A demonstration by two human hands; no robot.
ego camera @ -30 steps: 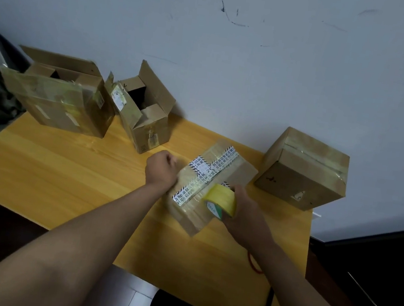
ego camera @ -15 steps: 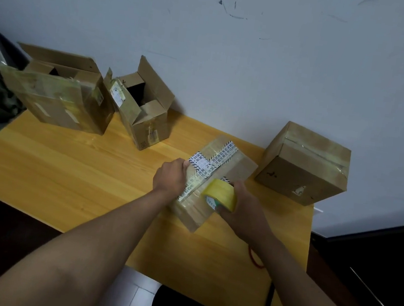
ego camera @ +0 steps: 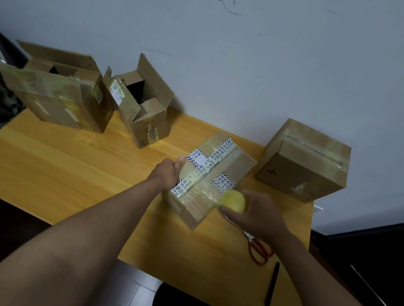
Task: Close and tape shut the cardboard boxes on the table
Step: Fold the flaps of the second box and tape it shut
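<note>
Both hands are working on the flat box point(ego camera: 212, 177) in the middle of the yellow wooden surface point(ego camera: 64, 173). Her or his left hand point(ego camera: 168, 173) is gripping the box's left edge, fingers curled around the side and the thumb lying up on the top face beside the black-and-white printed tape point(ego camera: 203, 164) that is crossing the lid. At the box's near right corner the right hand point(ego camera: 255, 215) is holding a roll of yellowish tape point(ego camera: 234, 202), fingers wrapped over the roll and the roll sitting against the box's edge; a clear glossy strip appears to be running across the top of the box toward it, though I cannot tell where it ends. Just beyond the flat box to the right, a taped-up cube box point(ego camera: 304, 163) is standing closed near the wall. Far to the left, two more boxes are waiting with flaps up: a small open box point(ego camera: 144, 112) showing its dark inside, and a wide open box point(ego camera: 59, 93) just beside it at the surface's back corner. Near the right forearm, red-handled scissors point(ego camera: 258, 250) are lying on the surface, partly hidden by the wrist, and a black pen point(ego camera: 272, 284) is lying close by, toward the near edge.
</note>
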